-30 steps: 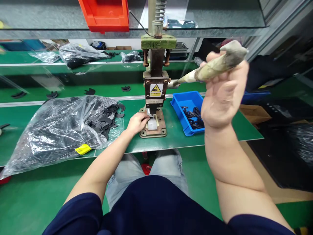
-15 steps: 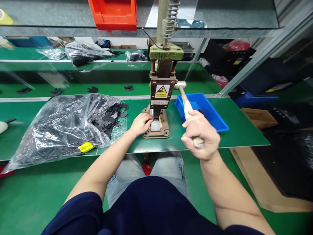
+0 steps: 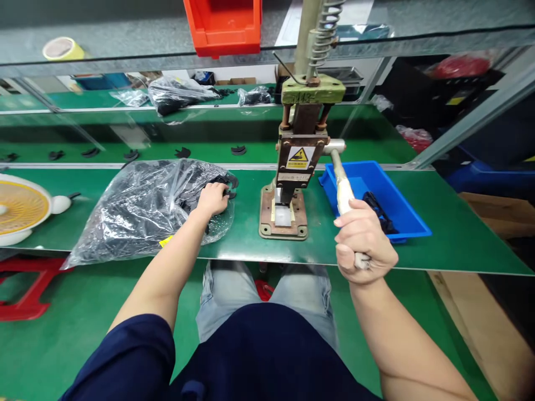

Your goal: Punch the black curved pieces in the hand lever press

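Note:
My left hand (image 3: 214, 199) is at the mouth of a clear plastic bag (image 3: 121, 217), its bent fingers closed on a black curved piece (image 3: 229, 195) at the edge of the pile. Part of the grip is hidden by the hand. Several similar black curved pieces (image 3: 190, 197) spill from the bag. My right hand (image 3: 365, 242) is wrapped around the lever handle (image 3: 344, 192) of a hand press (image 3: 297, 159). Under the press ram, a pale translucent block (image 3: 283, 216) sits on the rusty base, and no hand touches it.
A blue tray (image 3: 407, 217) with dark pieces inside stands right of the press, behind my right hand. Black curved parts (image 3: 183, 152) lie along the far green strip. A fan (image 3: 20, 206) is at the left; an orange bin (image 3: 225, 28) sits on the shelf above.
My left hand has left the press base and moved left to the pieces in the bag. My right hand still grips the lever. The view has shifted left.

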`<action>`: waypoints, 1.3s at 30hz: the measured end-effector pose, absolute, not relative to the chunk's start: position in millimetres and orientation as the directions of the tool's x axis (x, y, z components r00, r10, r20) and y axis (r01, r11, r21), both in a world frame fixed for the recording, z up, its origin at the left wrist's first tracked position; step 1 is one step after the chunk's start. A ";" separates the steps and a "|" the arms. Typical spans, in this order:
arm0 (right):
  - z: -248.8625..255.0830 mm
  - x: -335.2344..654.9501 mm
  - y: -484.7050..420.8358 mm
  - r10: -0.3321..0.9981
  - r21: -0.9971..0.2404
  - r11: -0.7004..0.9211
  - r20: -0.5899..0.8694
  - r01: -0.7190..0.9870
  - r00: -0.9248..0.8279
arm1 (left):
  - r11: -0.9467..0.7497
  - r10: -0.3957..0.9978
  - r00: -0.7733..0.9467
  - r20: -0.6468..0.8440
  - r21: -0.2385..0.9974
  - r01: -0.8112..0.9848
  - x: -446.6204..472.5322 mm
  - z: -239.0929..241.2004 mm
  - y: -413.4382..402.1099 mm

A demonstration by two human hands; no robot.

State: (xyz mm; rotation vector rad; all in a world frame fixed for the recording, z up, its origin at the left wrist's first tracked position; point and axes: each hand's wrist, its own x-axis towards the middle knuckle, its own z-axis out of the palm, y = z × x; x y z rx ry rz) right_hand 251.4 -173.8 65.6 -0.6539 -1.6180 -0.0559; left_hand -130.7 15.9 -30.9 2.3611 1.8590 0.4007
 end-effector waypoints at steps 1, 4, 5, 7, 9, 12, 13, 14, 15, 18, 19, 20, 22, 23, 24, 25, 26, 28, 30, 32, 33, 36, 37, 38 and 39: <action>65.5 250.6 -172.8 0.366 -0.329 0.841 0.931 0.430 -0.005 | -0.245 0.968 0.226 0.109 0.211 0.946 -136.8 -29.5 19.5; 65.0 248.8 -170.8 0.343 -0.315 0.854 0.939 0.414 0.007 | -0.311 0.950 0.310 0.032 0.112 0.944 -141.9 -26.0 27.8; 64.6 248.3 -170.5 0.337 -0.312 0.856 0.942 0.412 0.013 | -0.344 0.939 0.345 0.001 0.080 0.936 -140.6 -25.1 30.2; 63.3 247.7 -170.5 0.329 -0.308 0.858 0.944 0.411 0.022 | -0.396 0.915 0.398 -0.067 0.029 0.918 -136.2 -23.4 34.9; 61.6 247.2 -171.0 0.328 -0.309 0.857 0.944 0.411 0.026 | -0.416 0.903 0.412 -0.118 -0.007 0.909 -131.5 -21.6 39.1; 59.3 247.0 -172.1 0.346 -0.328 0.845 0.938 0.422 0.035 | -0.430 0.896 0.421 -0.143 -0.033 0.902 -126.5 -18.6 43.1; 58.8 247.1 -172.5 0.353 -0.334 0.840 0.935 0.427 0.037 | -0.437 0.893 0.429 -0.138 -0.034 0.899 -125.6 -17.6 43.6; 58.3 247.2 -172.9 0.358 -0.339 0.837 0.933 0.431 0.039 | -0.446 0.889 0.439 -0.129 -0.030 0.895 -124.9 -16.6 43.5; 57.9 247.3 -173.2 0.362 -0.342 0.834 0.931 0.434 0.038 | -0.458 0.884 0.452 -0.118 -0.021 0.889 -124.7 -15.7 43.2; 57.2 247.5 -174.2 0.369 -0.345 0.829 0.929 0.441 0.034 | -0.512 0.855 0.513 -0.074 0.030 0.859 -125.1 -13.6 40.4; 57.0 247.5 -174.4 0.371 -0.347 0.827 0.928 0.442 0.035 | -0.534 0.842 0.537 -0.054 0.054 0.844 -125.3 -13.1 39.1; 56.9 247.5 -174.7 0.373 -0.351 0.825 0.927 0.443 0.039 | -0.554 0.829 0.558 -0.030 0.082 0.828 -125.3 -12.8 37.7; 56.7 247.3 -175.1 0.380 -0.360 0.821 0.924 0.443 0.047 | -0.561 0.826 0.563 0.036 0.159 0.812 -124.2 -12.2 34.3; 56.6 247.2 -175.1 0.383 -0.363 0.819 0.922 0.444 0.048 | -0.540 0.840 0.537 0.075 0.212 0.815 -122.8 -12.1 32.3; 56.6 247.1 -175.1 0.384 -0.364 0.819 0.922 0.445 0.047 | -0.502 0.864 0.489 0.119 0.279 0.818 -120.4 -12.0 30.1; 56.6 246.8 -175.1 0.384 -0.362 0.819 0.922 0.445 0.043 | -0.452 0.892 0.422 0.163 0.363 0.815 -117.2 -12.0 27.5; 56.7 246.5 -175.0 0.381 -0.359 0.822 0.923 0.443 0.041 | -0.396 0.918 0.342 0.200 0.465 0.792 -112.8 -12.2 24.5; 56.9 245.6 -174.8 0.378 -0.358 0.825 0.925 0.438 0.044 | -0.292 0.957 0.190 0.222 0.701 0.650 -100.7 -13.2 16.9; 57.3 244.6 -174.6 0.377 -0.362 0.824 0.925 0.435 0.054 | -0.195 0.980 0.105 0.167 0.899 0.392 -84.7 -15.2 6.7; 57.4 243.9 -174.4 0.374 -0.363 0.824 0.925 0.436 0.062 | -0.090 0.991 0.106 0.075 0.986 0.138 -66.8 -18.4 -5.3; 57.4 243.8 -174.3 0.373 -0.362 0.824 0.926 0.436 0.063 | -0.036 0.992 0.125 0.030 0.998 0.049 -58.0 -20.4 -11.5; 56.7 244.7 -173.9 0.374 -0.358 0.828 0.926 0.432 0.053 | 0.089 0.980 0.183 -0.084 0.996 -0.020 -37.1 -26.5 -27.0; 56.4 245.2 -173.9 0.375 -0.359 0.828 0.926 0.431 0.049 | 0.092 0.978 0.188 -0.095 0.995 0.028 -33.0 -28.3 -30.6; 56.1 245.5 -173.9 0.375 -0.357 0.829 0.926 0.430 0.046 | 0.065 0.979 0.186 -0.086 0.992 0.112 -30.6 -29.7 -33.2; 55.9 245.7 -174.0 0.372 -0.354 0.832 0.927 0.428 0.044 | 0.016 0.981 0.184 -0.059 0.974 0.225 -29.9 -30.7 -35.0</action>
